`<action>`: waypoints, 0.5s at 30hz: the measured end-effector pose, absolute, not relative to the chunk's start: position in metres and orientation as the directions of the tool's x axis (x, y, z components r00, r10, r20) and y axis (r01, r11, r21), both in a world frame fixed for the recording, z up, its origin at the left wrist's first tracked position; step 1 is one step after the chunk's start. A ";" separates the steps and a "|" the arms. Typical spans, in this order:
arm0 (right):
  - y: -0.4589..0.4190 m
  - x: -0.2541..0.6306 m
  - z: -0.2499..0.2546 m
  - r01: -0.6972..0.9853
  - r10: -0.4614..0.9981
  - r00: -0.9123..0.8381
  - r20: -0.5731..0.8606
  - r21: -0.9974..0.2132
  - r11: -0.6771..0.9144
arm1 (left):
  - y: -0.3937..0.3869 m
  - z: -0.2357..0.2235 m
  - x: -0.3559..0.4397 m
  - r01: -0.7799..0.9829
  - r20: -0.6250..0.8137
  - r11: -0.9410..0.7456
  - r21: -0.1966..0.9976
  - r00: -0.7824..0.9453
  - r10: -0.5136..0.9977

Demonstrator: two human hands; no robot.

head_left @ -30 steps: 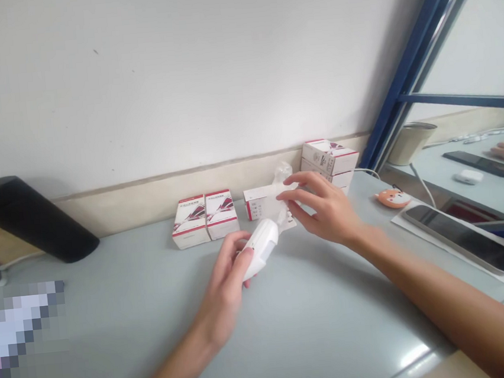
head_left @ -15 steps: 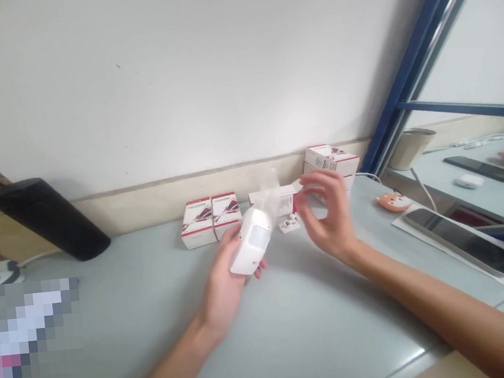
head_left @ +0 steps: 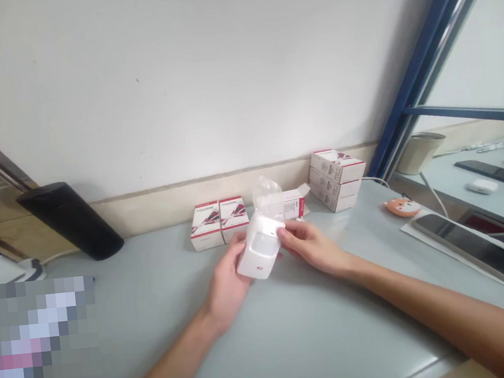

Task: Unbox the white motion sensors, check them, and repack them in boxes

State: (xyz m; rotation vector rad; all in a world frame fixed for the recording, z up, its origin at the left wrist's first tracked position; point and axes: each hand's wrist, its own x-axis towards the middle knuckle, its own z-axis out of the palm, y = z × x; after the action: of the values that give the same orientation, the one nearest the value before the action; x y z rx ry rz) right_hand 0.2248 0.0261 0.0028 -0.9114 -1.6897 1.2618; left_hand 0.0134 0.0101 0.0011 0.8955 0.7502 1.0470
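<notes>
A white motion sensor (head_left: 261, 247) with a pale window and a small red logo is held above the table, tilted toward me. My left hand (head_left: 229, 280) wraps round its left side and back. On the upper right edge, my right hand (head_left: 311, 245) pinches it between thumb and fingers. Crumpled clear plastic (head_left: 267, 193) rises just behind the sensor's top. An opened white and red box (head_left: 294, 204) lies behind my right hand, its flap standing up and its left part hidden.
Two red-and-white boxes (head_left: 206, 229) stand banded together by the wall. A stack of similar boxes (head_left: 338, 182) is farther right. A black cylinder (head_left: 72, 221) leans at left. A phone (head_left: 478, 247) lies on white paper at right, near an orange animal-shaped item (head_left: 402, 206) and a mirror (head_left: 481, 161).
My right hand has come down and left, from apart to gripping the sensor's edge. The sensor has turned to face me more squarely. The view has shifted slightly.
</notes>
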 end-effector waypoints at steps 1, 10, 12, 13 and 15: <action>0.028 0.227 0.002 0.105 0.895 -0.395 0.205 -0.958 0.266 | 0.012 -0.002 0.012 -0.348 -0.086 0.196 0.917 0.308 0.948; 0.040 0.248 -0.001 0.345 0.872 -0.407 0.274 -0.837 0.424 | 0.012 0.000 0.013 -0.113 0.071 -0.051 0.992 0.181 0.981; 0.041 0.250 0.002 0.357 0.866 -0.422 0.269 -0.828 0.431 | 0.010 0.001 0.011 -0.131 0.172 -0.149 0.980 0.189 0.967; 0.041 0.251 0.004 0.362 0.862 -0.434 0.262 -0.825 0.433 | 0.009 0.001 0.010 -0.121 0.208 -0.186 0.975 0.209 0.956; 0.041 0.253 0.007 0.375 0.855 -0.457 0.245 -0.819 0.435 | 0.011 -0.001 0.008 -0.062 0.219 -0.210 0.976 0.240 0.946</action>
State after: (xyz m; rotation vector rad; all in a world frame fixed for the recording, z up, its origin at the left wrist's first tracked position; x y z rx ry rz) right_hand 0.2527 0.0414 0.0068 -1.0317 -2.0217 0.9236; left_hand 0.0077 0.0110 -0.0013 1.4458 0.8861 1.1915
